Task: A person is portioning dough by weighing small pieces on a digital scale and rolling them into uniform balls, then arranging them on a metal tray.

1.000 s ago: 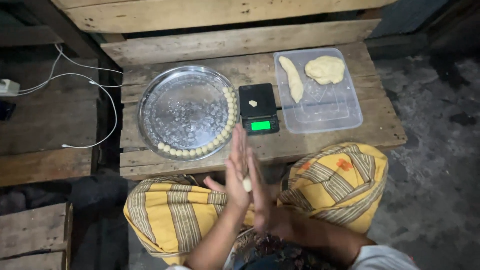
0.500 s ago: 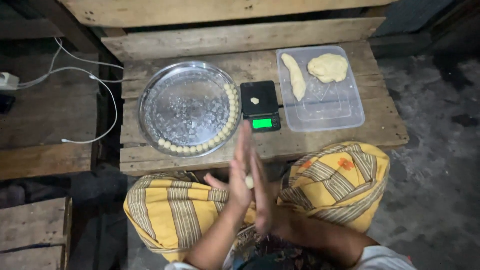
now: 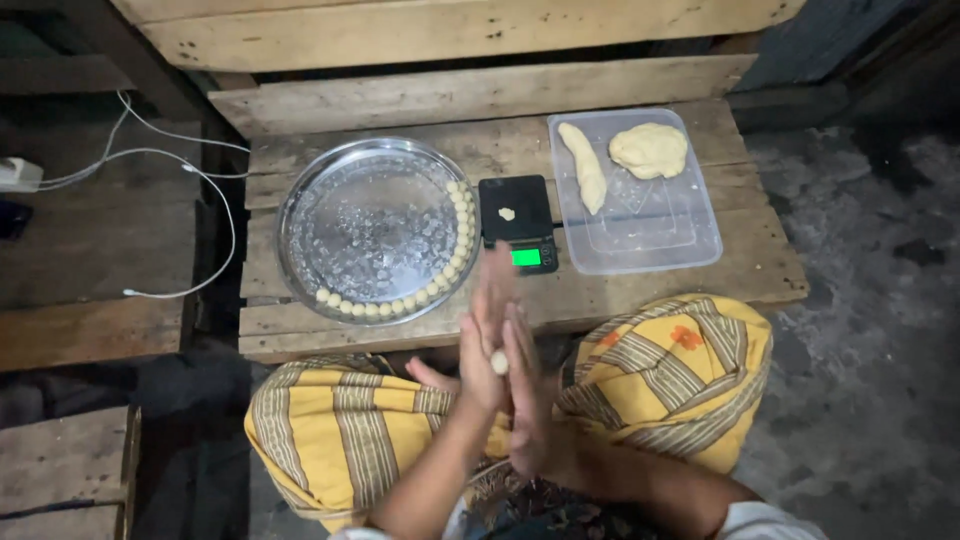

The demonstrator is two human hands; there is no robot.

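left hand and right hand stand palm to palm, fingers flat and extended, pressing a small dough ball between them above the lap, near the bench edge. beyond them sits a black scale carrying a dough bit. round metal tray at left holds dough balls along its rim; clear plastic lid at right holds two dough lumps.
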